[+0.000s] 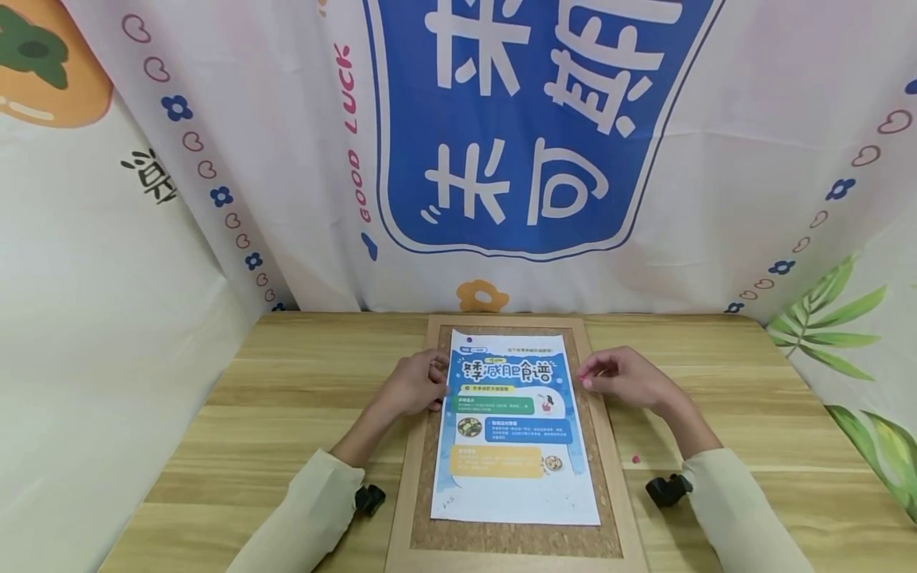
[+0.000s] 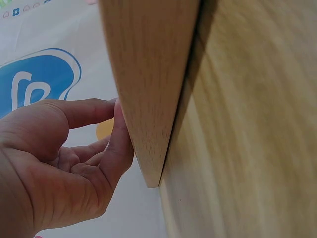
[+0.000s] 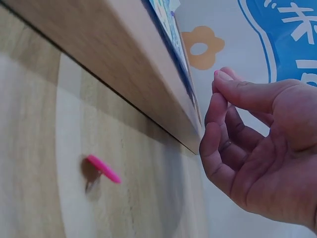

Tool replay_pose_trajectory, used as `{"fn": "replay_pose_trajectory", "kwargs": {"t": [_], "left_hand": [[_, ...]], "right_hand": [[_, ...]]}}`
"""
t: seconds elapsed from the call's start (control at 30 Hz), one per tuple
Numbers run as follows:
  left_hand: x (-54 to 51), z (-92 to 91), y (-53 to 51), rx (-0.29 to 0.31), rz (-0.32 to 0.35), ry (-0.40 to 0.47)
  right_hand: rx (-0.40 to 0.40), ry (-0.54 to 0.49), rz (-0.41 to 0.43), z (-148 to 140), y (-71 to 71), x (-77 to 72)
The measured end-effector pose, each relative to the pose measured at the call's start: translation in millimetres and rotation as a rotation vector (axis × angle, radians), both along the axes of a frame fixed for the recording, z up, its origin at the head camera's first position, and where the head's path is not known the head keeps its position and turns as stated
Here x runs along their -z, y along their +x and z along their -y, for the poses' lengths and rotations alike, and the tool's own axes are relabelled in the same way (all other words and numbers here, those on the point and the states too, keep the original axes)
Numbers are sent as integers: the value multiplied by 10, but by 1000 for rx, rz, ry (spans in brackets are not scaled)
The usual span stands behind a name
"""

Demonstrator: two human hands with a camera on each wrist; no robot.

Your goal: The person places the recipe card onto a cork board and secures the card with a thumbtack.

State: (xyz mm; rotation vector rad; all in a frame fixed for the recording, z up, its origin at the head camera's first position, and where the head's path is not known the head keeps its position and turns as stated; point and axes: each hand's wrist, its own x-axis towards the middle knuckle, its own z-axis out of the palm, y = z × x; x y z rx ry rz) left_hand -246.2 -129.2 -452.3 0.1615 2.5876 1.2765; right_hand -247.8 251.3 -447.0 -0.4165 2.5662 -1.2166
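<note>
A printed sheet [image 1: 512, 493] lies on a wood-framed cork board [image 1: 530, 539]; a purple pin [image 1: 469, 340] is at its upper left. At the sheet's left edge is my left hand [image 1: 419, 383], fingers bent and relaxed. The left wrist view shows the thumb and index tips of that hand [image 2: 69, 158] close together beside the frame [image 2: 148, 89]. My right hand [image 1: 634, 380] is beside the sheet's right edge, above the frame. In the right wrist view, the right hand [image 3: 267, 144] pinches a small pink pin [image 3: 216, 73], mostly hidden by the fingertips.
Another pink pin [image 1: 635, 459] lies on the wooden table [image 1: 308, 358] to the right of the board, also seen as a pink pin [image 3: 103, 168] in the right wrist view. Behind the table hangs a printed cloth [image 1: 308, 199].
</note>
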Motion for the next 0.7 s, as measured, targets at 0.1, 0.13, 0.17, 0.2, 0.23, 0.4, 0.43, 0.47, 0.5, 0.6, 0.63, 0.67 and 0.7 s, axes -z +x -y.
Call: {"fn": "replay_pose_trajectory", "kwargs": {"t": [0.1,0.13,0.17,0.2,0.23,0.4,0.43,0.47,0.5,0.6,0.63,0.67,0.7], "left_hand": [[2,2,-4,1,2,-2],[2,2,-4,2,3,-2],[2,2,-2,4,2,-3],[-1,1,-1,4,2,-2],[-4,2,0,4,2,-1],[-15,4,4,4,-1,-1],[-14,4,5,5,-1,-2],[-13,5,7,6,0,-1],[-13,5,8,6,0,0],[-17,4,16,10,-1,3],[-17,5,18,12,-2,3],[-19,4,20,10,0,5],[-22,3,21,8,1,4]], "right_hand": [[-11,-7,-1,24,-38,13],[-17,-7,-2,30,-52,21],[-22,-5,-3,34,-67,29],[-27,-5,-4,37,-83,38],[-32,-4,-4,41,-98,46],[-43,6,-14,52,-165,71],[-43,8,-18,52,-176,74],[-44,10,-21,53,-187,77],[-44,10,-24,53,-197,79],[-40,14,-31,54,-227,85],[-38,15,-32,55,-236,85],[-35,15,-33,59,-246,86],[-33,18,-36,63,-255,86]]}}
